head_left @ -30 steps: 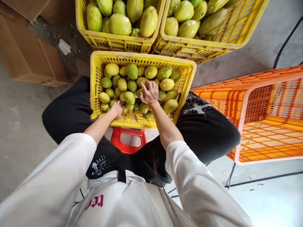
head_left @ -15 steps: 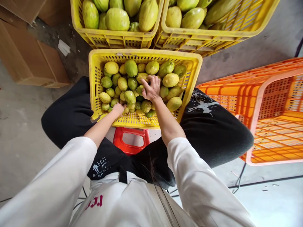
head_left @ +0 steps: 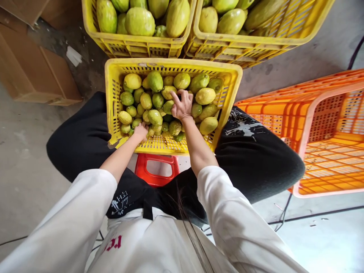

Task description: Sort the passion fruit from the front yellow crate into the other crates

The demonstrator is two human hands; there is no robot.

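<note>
Left hand (head_left: pixel 140 132) still at near-left fruit (head_left: pixel 155 117) in the middle yellow crate (head_left: pixel 173 63); grip unclear. Right hand (head_left: pixel 182 104), right of centre, fingers bunched tighter than 1 s ago; blocks fruit below, can't tell if clamped. Fruit layout basically unchanged. Around: cardboard box (head_left: pixel 25 64) left, red stool (head_left: pixel 153 181) near, two fruit-loaded crates (head_left: pixel 136 39) far, orange crate (head_left: pixel 287 117) right.

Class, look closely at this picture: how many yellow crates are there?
3. The near crate is in the middle; beyond it, the left crate and right crate stand side by side, cut off by the picture's top edge. Any stacked underneath would be hidden.
</note>
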